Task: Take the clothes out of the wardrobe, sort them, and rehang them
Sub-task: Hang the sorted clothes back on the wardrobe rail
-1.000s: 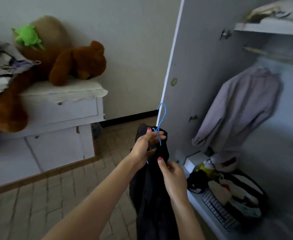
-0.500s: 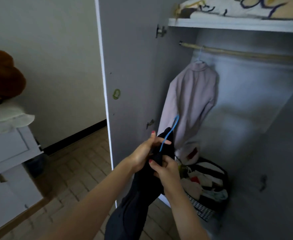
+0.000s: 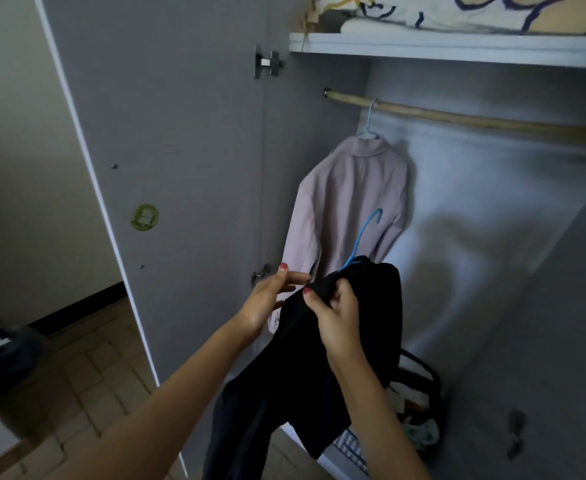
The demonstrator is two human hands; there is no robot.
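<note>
Our right hand [image 3: 336, 306] grips a black garment [image 3: 319, 358] on its blue wire hanger [image 3: 362, 240]; our left hand [image 3: 270, 296], fingers relaxed, steadies it. We should lift the hook toward the wooden rail [image 3: 475, 117] at one o'clock.

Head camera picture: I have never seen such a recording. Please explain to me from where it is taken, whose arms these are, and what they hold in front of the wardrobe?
There is no machine here. A person wears one wide camera on the head, looking forward and down, so the two bare arms reaching in from below are that person's own.

The right hand grips a black garment near its top. The garment sits on a blue hanger, whose hook sticks up above it. The left hand is beside it, with fingers fairly straight, touching the fabric's edge.

In front is an open wardrobe. A pale pink shirt hangs from the wooden rail on its own hanger. Folded bedding lies on the top shelf, and a basket of mixed items stands on the wardrobe floor.
</note>
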